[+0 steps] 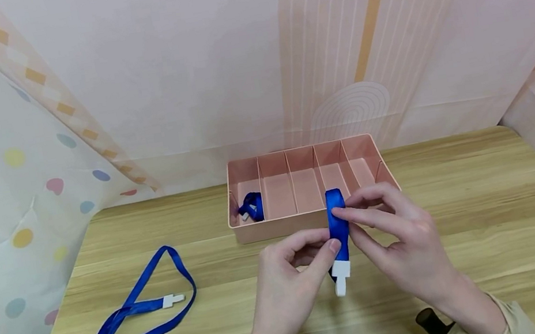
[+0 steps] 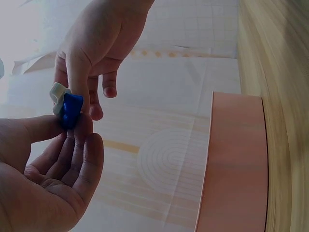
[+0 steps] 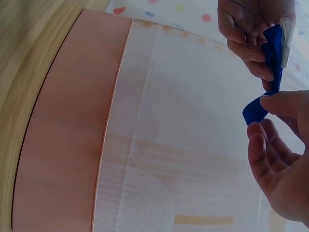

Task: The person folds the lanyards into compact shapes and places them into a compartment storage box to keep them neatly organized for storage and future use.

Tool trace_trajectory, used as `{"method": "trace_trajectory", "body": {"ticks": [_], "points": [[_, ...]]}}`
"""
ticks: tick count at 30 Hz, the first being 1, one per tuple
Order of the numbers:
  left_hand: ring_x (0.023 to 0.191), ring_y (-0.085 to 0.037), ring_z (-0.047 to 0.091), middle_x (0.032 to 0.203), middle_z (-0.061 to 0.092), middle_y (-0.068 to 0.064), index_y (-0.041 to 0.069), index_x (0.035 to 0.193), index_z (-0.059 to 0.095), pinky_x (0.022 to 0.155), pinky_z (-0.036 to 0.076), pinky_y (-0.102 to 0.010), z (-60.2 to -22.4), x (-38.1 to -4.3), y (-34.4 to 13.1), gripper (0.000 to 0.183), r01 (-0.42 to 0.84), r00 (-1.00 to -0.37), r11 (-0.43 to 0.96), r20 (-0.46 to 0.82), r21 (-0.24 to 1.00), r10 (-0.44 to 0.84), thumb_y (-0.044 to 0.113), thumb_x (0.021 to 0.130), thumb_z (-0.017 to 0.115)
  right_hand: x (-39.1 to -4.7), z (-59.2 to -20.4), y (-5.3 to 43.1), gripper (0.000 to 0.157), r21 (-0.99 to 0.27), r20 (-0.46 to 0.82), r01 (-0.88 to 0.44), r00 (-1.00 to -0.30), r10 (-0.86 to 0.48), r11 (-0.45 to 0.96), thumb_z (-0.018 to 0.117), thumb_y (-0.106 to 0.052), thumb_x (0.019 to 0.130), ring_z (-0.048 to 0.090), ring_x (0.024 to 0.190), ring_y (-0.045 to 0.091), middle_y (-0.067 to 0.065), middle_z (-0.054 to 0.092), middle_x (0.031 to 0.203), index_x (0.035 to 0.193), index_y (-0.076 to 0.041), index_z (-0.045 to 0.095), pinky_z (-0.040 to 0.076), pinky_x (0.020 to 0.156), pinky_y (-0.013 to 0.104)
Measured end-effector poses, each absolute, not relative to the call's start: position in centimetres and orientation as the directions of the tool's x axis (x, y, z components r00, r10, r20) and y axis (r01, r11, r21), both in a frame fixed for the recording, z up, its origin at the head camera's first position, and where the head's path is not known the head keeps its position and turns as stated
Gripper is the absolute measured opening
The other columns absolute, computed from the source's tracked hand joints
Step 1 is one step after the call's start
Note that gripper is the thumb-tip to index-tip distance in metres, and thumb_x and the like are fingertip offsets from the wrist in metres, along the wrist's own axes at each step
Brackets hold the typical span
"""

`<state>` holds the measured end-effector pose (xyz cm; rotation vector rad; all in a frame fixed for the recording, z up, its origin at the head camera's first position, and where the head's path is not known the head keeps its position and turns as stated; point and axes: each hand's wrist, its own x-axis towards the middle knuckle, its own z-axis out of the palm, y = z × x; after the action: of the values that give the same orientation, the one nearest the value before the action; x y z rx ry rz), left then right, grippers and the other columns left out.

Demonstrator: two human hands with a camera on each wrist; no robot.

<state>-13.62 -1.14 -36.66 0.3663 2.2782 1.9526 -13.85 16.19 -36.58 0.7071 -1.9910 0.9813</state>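
Observation:
Both hands hold one blue lanyard [image 1: 339,231] in front of the body, folded into a short strip with its white plastic clip [image 1: 341,276] hanging at the lower end. My left hand [image 1: 293,280] pinches the strip between thumb and fingers just above the clip. Higher up, my right hand [image 1: 399,234] pinches the folded band from the other side. In the right wrist view the lanyard [image 3: 274,58] bends into a loop at the right fingertips. The left wrist view shows the blue band [image 2: 72,110] end-on beside the clip [image 2: 59,96].
A pink divided box [image 1: 282,227] stands behind the hands; a coiled blue lanyard [image 1: 254,207] lies in its leftmost compartment. Another blue lanyard [image 1: 133,299] lies spread out on the wooden table [image 1: 507,222] at left. A dark cylindrical object [image 1: 431,325] is by the right wrist.

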Motion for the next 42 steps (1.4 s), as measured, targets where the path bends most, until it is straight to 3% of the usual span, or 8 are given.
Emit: {"method": "trace_trajectory", "body": {"ticks": [9, 14, 17, 24, 42], "points": [[0.071, -0.007, 0.067, 0.085, 0.075, -0.002, 0.020, 0.095, 0.074, 0.068, 0.056, -0.021, -36.65, -13.59, -1.23, 0.012, 0.121, -0.961, 0.137, 0.081, 0.983, 0.266, 0.025, 0.086, 0.071, -13.86, -36.57, 16.18, 0.010, -0.397, 0.848, -0.731, -0.523, -0.082, 0.555, 0.069, -0.014, 0.087, 0.061, 0.091, 0.012, 0.013, 0.066, 0.097, 0.090, -0.008, 0.076, 0.046, 0.070, 0.011], [0.073, -0.007, 0.067, 0.086, 0.075, 0.001, 0.022, 0.096, 0.074, 0.067, 0.056, -0.022, -36.69, -13.59, -1.24, 0.011, 0.127, -0.961, 0.144, 0.085, 0.981, 0.265, 0.026, 0.086, 0.071, -13.88, -36.62, 16.10, 0.007, -0.392, 0.861, -0.745, -0.503, -0.070, 0.540, 0.070, -0.010, 0.085, 0.064, 0.104, 0.012, 0.013, 0.072, 0.097, 0.089, -0.007, 0.076, 0.049, 0.089, 0.016], [0.075, -0.007, 0.066, 0.087, 0.074, 0.003, 0.024, 0.095, 0.074, 0.068, 0.056, -0.023, -36.67, -13.59, -1.22, 0.009, 0.143, -0.962, 0.144, 0.103, 0.979, 0.251, 0.025, 0.086, 0.071, -13.84, -36.65, 16.07, 0.008, -0.401, 0.861, -0.752, -0.505, -0.066, 0.524, 0.072, -0.007, 0.083, 0.066, 0.103, 0.012, 0.012, 0.073, 0.092, 0.090, -0.005, 0.075, 0.049, 0.096, 0.019], [0.080, -0.005, 0.062, 0.087, 0.072, 0.004, 0.023, 0.092, 0.075, 0.071, 0.055, -0.023, -36.82, -13.62, -1.18, 0.008, 0.226, -0.960, 0.122, 0.200, 0.967, 0.195, 0.025, 0.085, 0.072, -13.82, -36.64, 16.03, 0.013, -0.416, 0.849, -0.748, -0.523, -0.075, 0.518, 0.073, -0.003, 0.080, 0.065, 0.086, 0.007, 0.007, 0.073, 0.084, 0.093, -0.005, 0.074, 0.047, 0.081, 0.015], [0.080, -0.007, 0.065, 0.092, 0.075, 0.006, 0.023, 0.092, 0.075, 0.071, 0.052, -0.023, -36.81, -13.59, -1.25, 0.010, 0.249, -0.962, 0.090, 0.236, 0.964, 0.135, 0.030, 0.086, 0.070, -13.36, -36.66, 15.59, 0.025, -0.534, 0.780, -0.736, -0.619, -0.096, 0.416, 0.070, 0.008, 0.078, 0.068, 0.089, 0.004, 0.009, 0.073, 0.090, 0.100, -0.003, 0.073, 0.053, 0.079, 0.014]]}}
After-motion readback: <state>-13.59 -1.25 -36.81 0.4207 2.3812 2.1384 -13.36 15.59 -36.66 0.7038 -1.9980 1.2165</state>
